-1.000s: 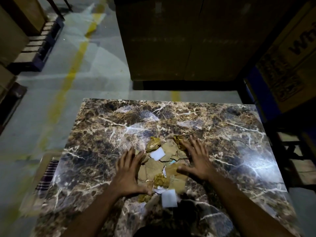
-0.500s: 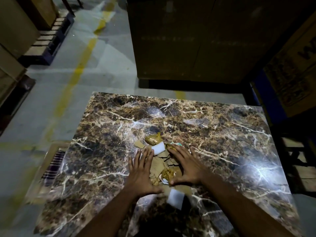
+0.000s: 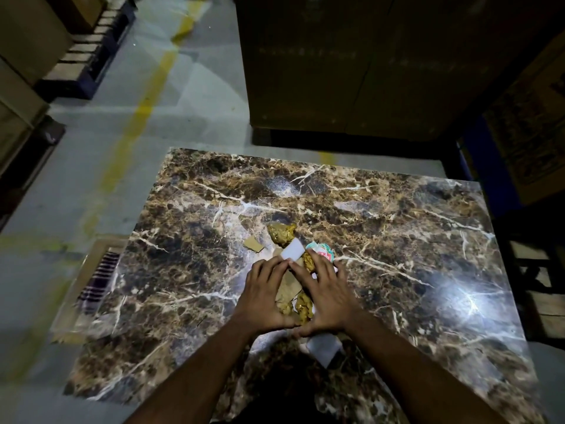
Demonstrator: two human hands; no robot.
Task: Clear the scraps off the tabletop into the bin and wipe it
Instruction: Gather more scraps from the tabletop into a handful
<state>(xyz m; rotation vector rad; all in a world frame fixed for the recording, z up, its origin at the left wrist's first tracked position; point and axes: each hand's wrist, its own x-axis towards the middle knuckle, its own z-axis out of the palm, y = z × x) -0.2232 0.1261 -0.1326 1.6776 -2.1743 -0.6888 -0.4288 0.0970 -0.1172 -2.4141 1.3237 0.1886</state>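
Dim warehouse floor [image 3: 189,123], grey concrete with a worn yellow stripe, around a glossy marble-patterned table [image 3: 397,240].

Both hands lie flat with fingers straight, the left hand [image 3: 265,296] and right hand [image 3: 324,298] cupped around a heap of scraps [image 3: 290,290]: torn brown cardboard, crumpled gold foil, white paper squares. One crumpled gold wad [image 3: 282,233] and a cardboard chip [image 3: 253,243] sit just beyond the fingertips; a white scrap [image 3: 324,347] lies near the right wrist. Left of the table, a striped cloth [image 3: 97,276] lies in a shallow box on the floor. Large dark cartons [image 3: 351,62] loom behind.
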